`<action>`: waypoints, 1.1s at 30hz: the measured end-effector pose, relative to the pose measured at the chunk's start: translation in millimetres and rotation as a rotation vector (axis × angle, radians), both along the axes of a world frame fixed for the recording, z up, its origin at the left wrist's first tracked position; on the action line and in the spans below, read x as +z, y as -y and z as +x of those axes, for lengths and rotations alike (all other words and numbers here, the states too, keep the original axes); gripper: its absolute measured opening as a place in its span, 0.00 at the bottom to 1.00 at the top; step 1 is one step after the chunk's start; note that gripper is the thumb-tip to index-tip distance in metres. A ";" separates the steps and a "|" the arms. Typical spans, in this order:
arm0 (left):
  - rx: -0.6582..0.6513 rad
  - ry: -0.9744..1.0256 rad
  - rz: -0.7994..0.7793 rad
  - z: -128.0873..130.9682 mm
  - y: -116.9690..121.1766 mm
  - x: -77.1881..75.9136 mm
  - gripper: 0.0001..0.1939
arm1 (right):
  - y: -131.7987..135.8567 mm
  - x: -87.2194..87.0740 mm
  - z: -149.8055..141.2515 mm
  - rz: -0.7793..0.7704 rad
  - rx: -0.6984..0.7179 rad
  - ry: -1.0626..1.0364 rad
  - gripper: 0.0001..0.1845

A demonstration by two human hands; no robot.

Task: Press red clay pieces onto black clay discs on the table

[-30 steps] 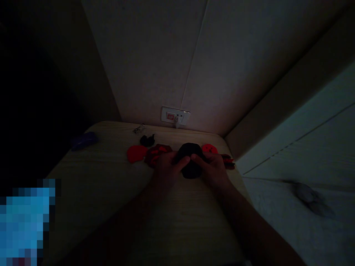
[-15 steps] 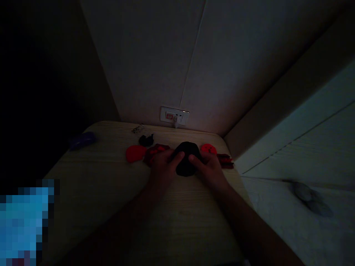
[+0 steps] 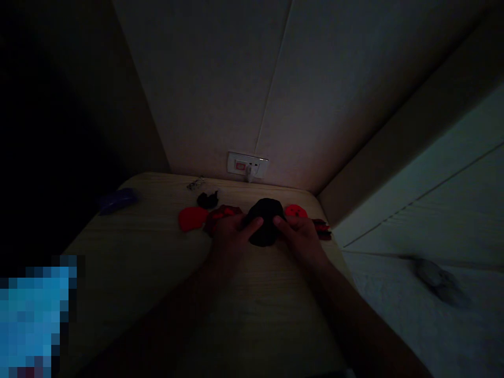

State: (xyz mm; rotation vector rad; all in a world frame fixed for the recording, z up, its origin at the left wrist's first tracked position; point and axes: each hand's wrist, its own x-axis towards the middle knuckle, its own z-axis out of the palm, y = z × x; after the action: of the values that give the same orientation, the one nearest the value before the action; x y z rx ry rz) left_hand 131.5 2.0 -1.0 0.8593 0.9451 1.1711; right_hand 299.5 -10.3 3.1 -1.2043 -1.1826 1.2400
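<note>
Head view: a black disc (image 3: 265, 223) is held upright or tilted, the angle being hard to judge in such dim light, above or on a pale wooden worktop (image 3: 252, 310). It is gripped at its left edge by the left hand (image 3: 230, 236) and at its right edge by the right hand (image 3: 305, 239), so that it is framed between the two sets of fingers. Both thumbs are pressed on its near face, tips pointed toward each other with a strip of black left between them; the other fingers are clamped around its sides and partly hidden.

Beside the left hand, a dark red piece (image 3: 222, 212) with brighter red patches is partly covered, and its left side is met by a plain red piece (image 3: 192, 219). Behind these are placed a black scrap (image 3: 207, 200) and a speckled scrap (image 3: 196, 183). Beyond the right hand, a round red piece (image 3: 296, 211) with dark marks and a red-and-black striped piece (image 3: 324, 230) are seen. At the far left edge a purple object (image 3: 117, 201) is laid. A plug (image 3: 251, 172) is seated in the wall socket (image 3: 240, 165).
</note>
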 end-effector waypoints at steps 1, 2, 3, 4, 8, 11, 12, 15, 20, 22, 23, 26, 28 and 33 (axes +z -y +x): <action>0.000 0.012 -0.007 0.6 -0.1 0.1 0.17 | -0.6 -0.4 0.6 -0.003 -0.006 0.008 0.20; -0.003 0.029 -0.019 1.4 -0.3 0.2 0.17 | -1.3 -0.7 1.1 -0.008 -0.010 0.004 0.21; -0.006 0.053 -0.031 2.2 -0.6 0.4 0.18 | -2.0 -0.6 1.3 -0.010 -0.017 -0.010 0.22; -0.006 0.082 -0.041 2.8 -1.0 0.5 0.18 | -2.7 -0.2 1.4 -0.011 -0.022 -0.029 0.23; 0.041 0.140 -0.064 2.0 -3.1 -0.3 0.17 | -4.3 4.6 0.7 0.007 -0.043 -0.054 0.23; 0.074 0.167 -0.112 -0.4 -4.4 -0.8 0.16 | -4.5 7.1 0.4 0.013 -0.074 -0.027 0.23; 0.078 0.195 -0.131 -1.0 -4.7 -0.6 0.15 | -4.5 7.0 0.3 0.013 -0.085 -0.031 0.23; 0.085 0.248 -0.143 -1.0 -4.9 0.7 0.16 | -5.1 3.6 -0.1 -0.002 -0.085 -0.103 0.21; 0.104 0.190 -0.099 1.8 -4.7 1.4 0.17 | -5.3 -4.9 -0.7 -0.051 0.000 -0.104 0.18; 0.055 0.188 -0.085 2.7 -4.1 0.1 0.16 | -5.0 -6.0 -0.5 -0.038 -0.014 -0.094 0.15; 0.011 0.178 -0.073 3.0 -3.5 -0.7 0.16 | -4.7 -5.8 -0.5 -0.025 -0.025 -0.095 0.14; -0.092 0.113 -0.044 2.5 -1.8 -3.2 0.18 | -3.2 -3.0 -1.1 -0.007 -0.023 -0.110 0.13; -0.082 0.071 -0.030 1.5 -1.1 -3.9 0.17 | -1.9 -1.4 -2.1 -0.020 0.002 -0.116 0.14; -0.018 -0.031 0.048 0.2 -0.6 -1.6 0.14 | 0.6 -3.1 -3.2 -0.015 0.006 -0.019 0.14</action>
State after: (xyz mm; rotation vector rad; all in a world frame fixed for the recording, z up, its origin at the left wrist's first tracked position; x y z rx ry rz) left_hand 131.7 2.6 -2.7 0.9249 0.9362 1.1716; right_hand 296.3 -10.9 0.0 -1.1986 -1.1661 1.2645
